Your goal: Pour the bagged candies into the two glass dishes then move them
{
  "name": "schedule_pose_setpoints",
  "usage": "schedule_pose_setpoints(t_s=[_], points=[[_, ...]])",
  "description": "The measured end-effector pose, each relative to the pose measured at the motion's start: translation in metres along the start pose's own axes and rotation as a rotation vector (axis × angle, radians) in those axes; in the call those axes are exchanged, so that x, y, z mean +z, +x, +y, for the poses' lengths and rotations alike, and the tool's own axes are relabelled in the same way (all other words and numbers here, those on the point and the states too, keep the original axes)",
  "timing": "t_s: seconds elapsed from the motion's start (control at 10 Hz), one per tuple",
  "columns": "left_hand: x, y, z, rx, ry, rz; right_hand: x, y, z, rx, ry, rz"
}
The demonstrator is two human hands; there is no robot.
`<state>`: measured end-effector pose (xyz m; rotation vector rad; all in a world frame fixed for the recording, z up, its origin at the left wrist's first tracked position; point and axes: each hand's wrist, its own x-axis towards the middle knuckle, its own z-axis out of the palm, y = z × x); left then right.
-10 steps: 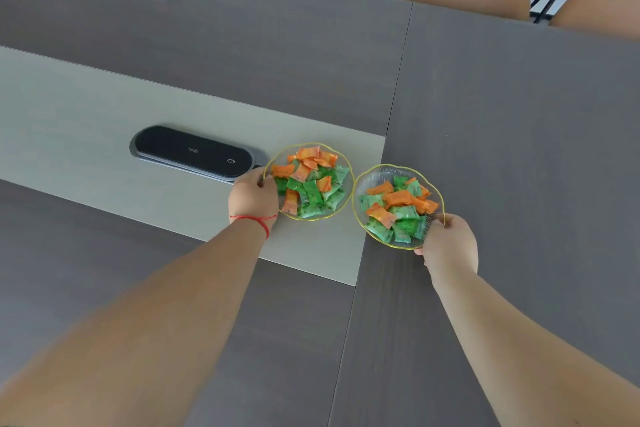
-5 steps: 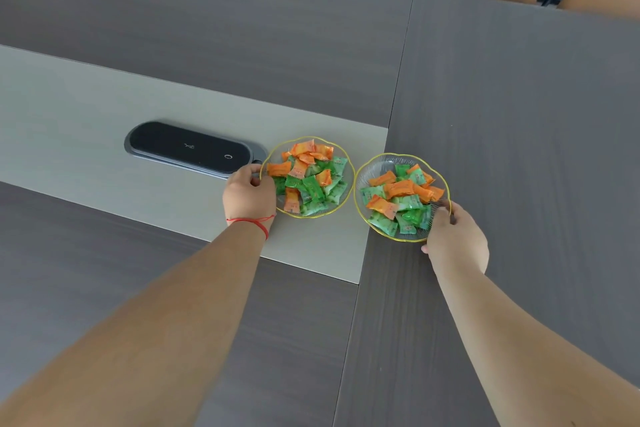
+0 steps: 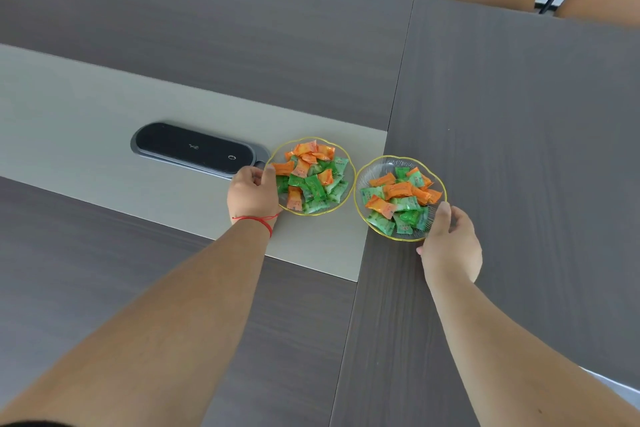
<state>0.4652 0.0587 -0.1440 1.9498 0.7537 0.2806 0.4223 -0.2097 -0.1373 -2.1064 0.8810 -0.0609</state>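
A: Start with the big things. Where does everything sit?

B: On the table. The left dish rests on the pale centre strip, just beside the black panel. The right dish straddles the seam where the strip meets the dark wood. The two rims are nearly touching.

A: And the hands?

B: The left hand is closed on the left dish's near-left rim, thumb over the edge and on the inside. The right hand is at the right dish's near-right rim, thumb laid on the edge; the fingers seem to go under it, but I cannot tell whether that grip is fully clamped.

A: How will the dishes handle?

B: Thin ribbed glass with a gold scalloped edge, so I judge them stiff, brittle and smooth. They are probably light, even loaded. A rim pinch at one side can let a dish tip, so fingers underneath seem safer.

A: The candies?

B: Orange and green wrapped pieces, loose and heaped in both dishes. Glossy wrappers probably slide easily, and the dishes are shallow, so keep them level and avoid knocking the rims together.
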Motion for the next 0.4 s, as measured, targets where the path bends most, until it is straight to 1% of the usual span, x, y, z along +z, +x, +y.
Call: schedule_pose_setpoints(t_s=[0.1,0.2,0.3,0.4], points=[[-0.005,-0.008,0.001,-0.084,-0.043,-0.025,-0.005,-0.006,0.004,0.028,0.035,-0.021],[-0.02,-0.029,-0.007,-0.116,-0.005,-0.048,-0.014,-0.023,0.011,0.077,0.069,-0.047],[-0.046,-0.054,-0.024,-0.122,0.082,-0.05,-0.027,-0.052,0.026,0.103,0.055,-0.064],[-0.084,-0.096,-0.032,-0.16,0.106,-0.055,-0.048,-0.099,0.045,0.099,0.026,-0.135]])
